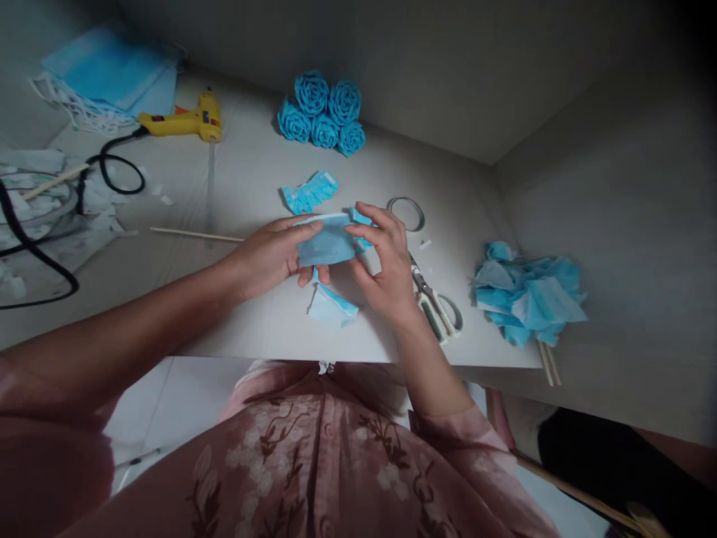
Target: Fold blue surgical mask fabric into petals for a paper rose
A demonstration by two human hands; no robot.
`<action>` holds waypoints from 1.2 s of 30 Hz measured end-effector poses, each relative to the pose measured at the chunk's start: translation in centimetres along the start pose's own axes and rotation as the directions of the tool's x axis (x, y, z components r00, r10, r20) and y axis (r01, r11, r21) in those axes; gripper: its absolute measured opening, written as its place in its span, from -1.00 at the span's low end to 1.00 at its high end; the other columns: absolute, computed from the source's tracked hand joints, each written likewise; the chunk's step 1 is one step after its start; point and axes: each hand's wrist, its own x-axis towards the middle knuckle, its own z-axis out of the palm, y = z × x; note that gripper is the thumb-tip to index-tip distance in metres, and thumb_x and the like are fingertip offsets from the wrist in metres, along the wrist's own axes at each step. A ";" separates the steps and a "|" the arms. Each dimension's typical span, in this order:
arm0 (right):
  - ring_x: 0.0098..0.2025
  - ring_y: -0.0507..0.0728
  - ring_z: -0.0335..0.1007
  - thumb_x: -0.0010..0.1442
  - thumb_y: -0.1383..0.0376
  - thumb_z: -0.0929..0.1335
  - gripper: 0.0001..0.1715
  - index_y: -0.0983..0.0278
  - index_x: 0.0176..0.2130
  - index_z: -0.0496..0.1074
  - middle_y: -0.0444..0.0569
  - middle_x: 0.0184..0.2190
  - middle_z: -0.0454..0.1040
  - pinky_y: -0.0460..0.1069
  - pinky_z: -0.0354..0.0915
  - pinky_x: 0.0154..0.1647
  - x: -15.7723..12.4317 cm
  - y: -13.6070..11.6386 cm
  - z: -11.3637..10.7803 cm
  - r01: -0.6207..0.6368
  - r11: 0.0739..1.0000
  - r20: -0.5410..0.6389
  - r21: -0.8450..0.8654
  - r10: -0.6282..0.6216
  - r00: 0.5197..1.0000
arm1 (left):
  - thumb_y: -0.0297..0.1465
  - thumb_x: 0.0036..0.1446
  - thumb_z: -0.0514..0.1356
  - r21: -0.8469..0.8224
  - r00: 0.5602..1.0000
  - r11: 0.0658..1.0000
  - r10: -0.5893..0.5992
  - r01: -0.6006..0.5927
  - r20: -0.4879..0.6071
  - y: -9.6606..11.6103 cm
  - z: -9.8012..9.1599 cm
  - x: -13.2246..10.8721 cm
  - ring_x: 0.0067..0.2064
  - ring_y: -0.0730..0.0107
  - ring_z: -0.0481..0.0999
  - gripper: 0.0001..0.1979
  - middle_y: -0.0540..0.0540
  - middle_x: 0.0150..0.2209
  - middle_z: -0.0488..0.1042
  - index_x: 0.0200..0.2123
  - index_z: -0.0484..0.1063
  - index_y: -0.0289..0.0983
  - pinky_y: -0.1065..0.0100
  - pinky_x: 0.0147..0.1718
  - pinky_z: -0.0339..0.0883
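Note:
Over the middle of the table, a light blue piece of face mask fabric (331,240) is stretched between my hands. My left hand (274,252) pinches its left end, thumb on top and fingers beneath. At the other end, my right hand (386,258) has its fingers closed around the fabric, with a folded bright blue part by the fingertips. Just beyond lies a pleated blue strip (310,192). A cut blue piece (333,305) rests on the table below my hands. Scissors with pale handles (434,302) lie beside my right wrist, their blades partly hidden.
Rolled blue fabric roses (319,112) stand at the back. To the left are a yellow glue gun (182,119), stacked face masks (106,75), a thin stick (193,235) and white scraps (33,217). On the right are a tape ring (420,217) and a blue fabric pile (529,295).

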 end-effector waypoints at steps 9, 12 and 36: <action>0.27 0.25 0.43 0.42 0.18 0.42 -0.91 0.06 -0.15 0.59 -0.07 0.12 0.59 0.28 0.33 0.33 0.1 0.1 0.0 0.014 0.998 -0.023 0.060 -0.013 1.000 | -0.24 0.34 0.29 -0.032 0.999 0.999 0.039 -0.038 0.024 -0.4 -0.1 0.0 -0.52 0.35 0.58 -0.68 -0.15 -0.45 0.61 -0.06 0.53 -0.42 0.45 -0.62 0.34; 0.24 0.24 0.45 0.43 0.14 0.41 -0.86 0.09 -0.17 0.59 -0.05 0.10 0.60 0.26 0.35 0.32 0.1 0.0 0.1 -0.041 0.997 -0.014 0.060 0.042 0.999 | -0.29 0.35 0.27 -0.003 0.999 0.999 0.034 -0.034 0.011 -0.1 0.1 0.0 -0.46 0.31 0.62 -0.71 -0.15 -0.43 0.62 -0.04 0.54 -0.42 0.42 -0.56 0.42; 0.09 0.19 0.58 0.31 0.16 0.45 -0.83 0.17 -0.15 0.48 0.00 -0.02 0.64 0.17 0.48 0.15 0.2 -1.0 0.6 -0.302 0.928 -0.038 0.220 0.317 0.948 | -0.41 0.13 0.43 0.176 0.996 0.983 0.063 -0.051 -0.065 -1.0 -0.2 0.1 -0.32 0.31 0.70 -0.34 -0.06 -0.34 0.67 0.30 0.45 -0.29 0.33 -0.30 0.59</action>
